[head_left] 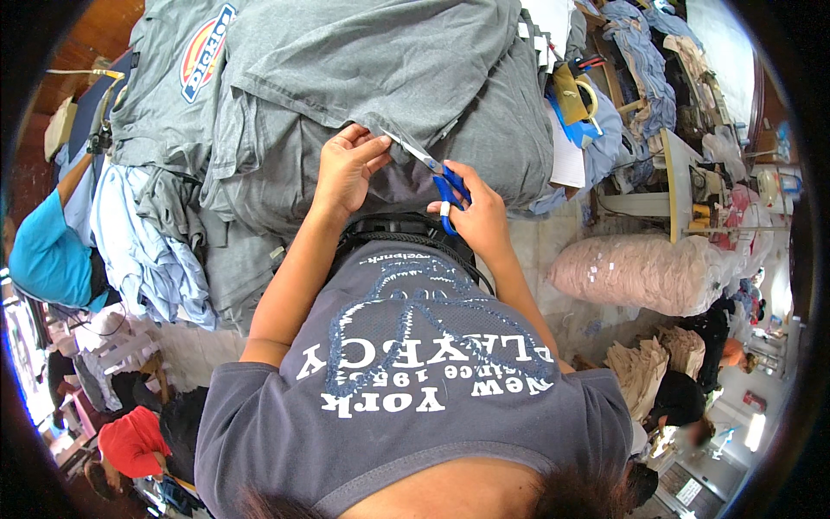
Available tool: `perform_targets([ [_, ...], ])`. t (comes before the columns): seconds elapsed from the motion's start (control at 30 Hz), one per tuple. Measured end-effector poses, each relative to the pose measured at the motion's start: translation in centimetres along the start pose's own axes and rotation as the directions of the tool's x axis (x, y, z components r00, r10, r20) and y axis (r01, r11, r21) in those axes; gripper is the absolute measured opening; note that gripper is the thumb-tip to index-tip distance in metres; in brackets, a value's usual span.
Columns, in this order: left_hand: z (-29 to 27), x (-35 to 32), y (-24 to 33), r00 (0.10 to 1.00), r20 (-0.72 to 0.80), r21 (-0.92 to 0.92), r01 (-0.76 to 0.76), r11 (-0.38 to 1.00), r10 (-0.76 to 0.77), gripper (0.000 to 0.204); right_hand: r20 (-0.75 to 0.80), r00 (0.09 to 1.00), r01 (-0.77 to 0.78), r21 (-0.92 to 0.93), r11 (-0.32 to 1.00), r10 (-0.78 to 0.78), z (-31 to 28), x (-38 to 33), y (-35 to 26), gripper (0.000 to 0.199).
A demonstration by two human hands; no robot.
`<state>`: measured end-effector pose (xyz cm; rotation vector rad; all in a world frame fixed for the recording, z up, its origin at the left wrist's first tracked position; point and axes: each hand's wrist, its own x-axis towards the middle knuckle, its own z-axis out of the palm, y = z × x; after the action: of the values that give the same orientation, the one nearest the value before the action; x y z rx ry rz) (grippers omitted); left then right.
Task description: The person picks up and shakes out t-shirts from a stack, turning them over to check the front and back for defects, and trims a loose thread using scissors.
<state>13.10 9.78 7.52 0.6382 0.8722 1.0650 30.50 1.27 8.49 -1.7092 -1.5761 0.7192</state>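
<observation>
A stack of grey shirts (363, 60) lies in front of me, the top one with its hem toward me. My left hand (346, 171) pinches the edge of that hem between thumb and fingers; whether a loose thread is there too is too small to tell. In my right hand (478, 210) is a pair of scissors (447, 186) with blue handles, fingers through the loops. The blades point up and left, their tips close beside my left fingertips at the hem.
Another grey shirt with a colourful printed badge (207, 54) lies at the left. Light blue garments (143, 242) hang below it. A tape roll (590, 99) and white paper (567, 156) sit right of the stack. A wrapped pinkish bundle (635, 270) stands at right. Other people work around.
</observation>
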Motion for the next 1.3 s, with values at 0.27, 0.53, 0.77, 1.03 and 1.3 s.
perform_targets([
  [0.27, 0.4, -0.4, 0.4, 0.999, 0.014, 0.032, -0.034, 0.999, 0.033, 0.022, 0.027, 0.999, 0.034, 0.007, 0.999, -0.034, 0.0, 1.0, -0.7, 0.054],
  [0.53, 0.0, 0.1, 0.4, 0.999, -0.023, -0.043, -0.027, 0.999, 0.026, 0.018, 0.059, 0.998, -0.025, 0.029, 0.999, 0.023, 0.1, 0.1, 0.6, 0.054],
  [0.77, 0.2, -0.1, 0.4, 0.999, -0.012, -0.003, -0.041, 0.999, 0.041, 0.021, 0.022, 0.998, 0.054, 0.025, 0.998, -0.055, 0.5, 1.5, -0.7, 0.053],
  [1.03, 0.2, -0.1, 0.4, 0.999, -0.002, 0.001, -0.044, 0.999, 0.044, 0.022, 0.101, 0.995, -0.029, 0.134, 0.991, 0.015, -0.1, 0.9, 0.4, 0.046],
  [1.3, -0.8, 0.2, -0.4, 0.999, 0.032, -0.051, 0.028, 0.998, -0.027, 0.017, -0.243, 0.97, 0.062, 0.105, 0.993, -0.035, -2.8, 1.7, 3.1, 0.042],
])
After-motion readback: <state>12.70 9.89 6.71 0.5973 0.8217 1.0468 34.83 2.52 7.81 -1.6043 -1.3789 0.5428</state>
